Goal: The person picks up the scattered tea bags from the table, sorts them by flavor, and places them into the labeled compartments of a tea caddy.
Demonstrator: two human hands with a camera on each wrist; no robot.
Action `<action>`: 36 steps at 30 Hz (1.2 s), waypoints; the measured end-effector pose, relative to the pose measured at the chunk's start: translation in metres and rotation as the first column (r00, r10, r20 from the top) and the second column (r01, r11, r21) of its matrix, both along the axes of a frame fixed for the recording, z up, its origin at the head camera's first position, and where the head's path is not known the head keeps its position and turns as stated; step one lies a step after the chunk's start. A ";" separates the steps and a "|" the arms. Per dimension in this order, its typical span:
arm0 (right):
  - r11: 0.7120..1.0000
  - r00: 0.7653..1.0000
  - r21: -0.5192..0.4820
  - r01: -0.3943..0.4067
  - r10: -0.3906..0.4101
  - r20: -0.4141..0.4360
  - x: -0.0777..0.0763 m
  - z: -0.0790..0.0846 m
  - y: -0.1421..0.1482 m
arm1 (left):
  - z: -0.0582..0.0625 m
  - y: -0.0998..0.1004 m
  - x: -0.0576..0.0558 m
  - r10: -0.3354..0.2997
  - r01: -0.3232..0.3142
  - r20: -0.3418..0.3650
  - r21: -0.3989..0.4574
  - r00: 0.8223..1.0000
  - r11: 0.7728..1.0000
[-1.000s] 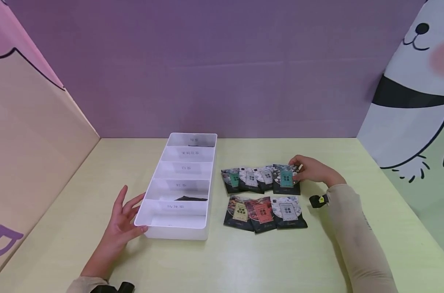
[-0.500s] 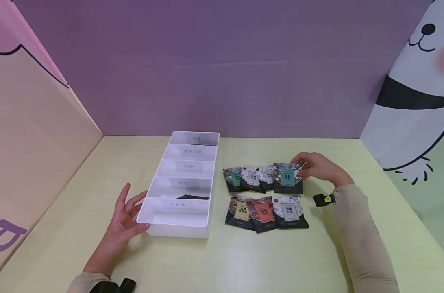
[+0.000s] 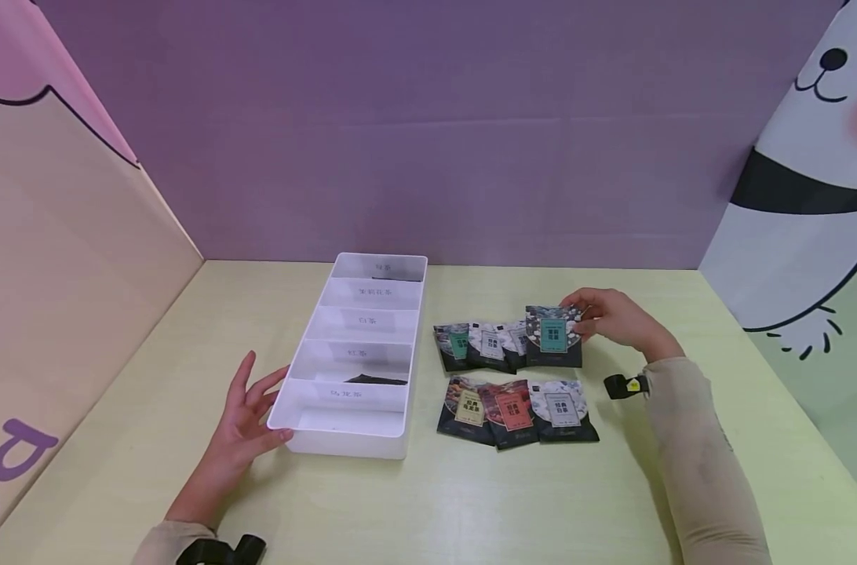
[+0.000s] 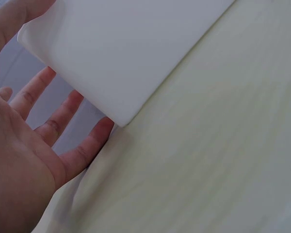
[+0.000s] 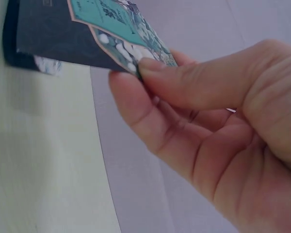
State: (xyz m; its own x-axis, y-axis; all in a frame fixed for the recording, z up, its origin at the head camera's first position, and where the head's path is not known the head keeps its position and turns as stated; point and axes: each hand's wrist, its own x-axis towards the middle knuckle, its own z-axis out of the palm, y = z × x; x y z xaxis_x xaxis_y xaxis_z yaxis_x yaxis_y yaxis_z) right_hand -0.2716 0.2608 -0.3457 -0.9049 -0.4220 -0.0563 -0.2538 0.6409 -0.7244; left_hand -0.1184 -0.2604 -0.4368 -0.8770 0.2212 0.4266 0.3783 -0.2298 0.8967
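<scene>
Between thumb and fingers, my right hand (image 3: pixel 615 320) pinches the right edge of a black tea sachet (image 3: pixel 553 336) with a teal label. The right wrist view shows this sachet raised off the table, thumb on its printed face. At the near left corner of a long white divided box (image 3: pixel 347 443), my left hand (image 3: pixel 234 431) rests with spread fingers (image 4: pixel 58 124) along the side and thumb at the front. Dark sachets (image 3: pixel 377 379) lie partly hidden in two compartments of the box, which bear printed labels.
Beside the held sachet, a back row has a green-labelled sachet (image 3: pixel 454 345) and two pale-labelled ones (image 3: pixel 490 345). In front lie sachets with yellow (image 3: pixel 467 410), red (image 3: pixel 513 412) and white (image 3: pixel 561 410) labels. A purple wall (image 3: pixel 443 133) stands behind the table.
My right hand has lifted the teal-labelled sachet slightly off the table, clear of the back row. My left hand stays at the box corner. The head view has shifted a little.
</scene>
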 end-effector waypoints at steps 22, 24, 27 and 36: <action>0.997 0.994 -0.072 0.036 -0.043 -0.097 -0.017 0.023 -0.065 | -0.002 0.000 0.001 0.011 -0.011 0.010 0.008 1.000 1.000; 0.996 0.994 -0.078 0.035 -0.043 -0.105 -0.018 0.026 -0.072 | -0.002 0.000 0.000 0.008 -0.008 0.008 0.007 1.000 1.000; 0.996 0.993 -0.090 0.023 -0.034 -0.114 -0.021 0.030 -0.084 | -0.002 0.000 -0.001 -0.022 0.022 -0.016 0.029 1.000 0.999; 0.996 0.982 -0.093 0.015 -0.032 -0.184 -0.028 0.043 -0.121 | -0.003 -0.006 -0.007 -0.129 0.145 -0.112 0.157 0.985 0.977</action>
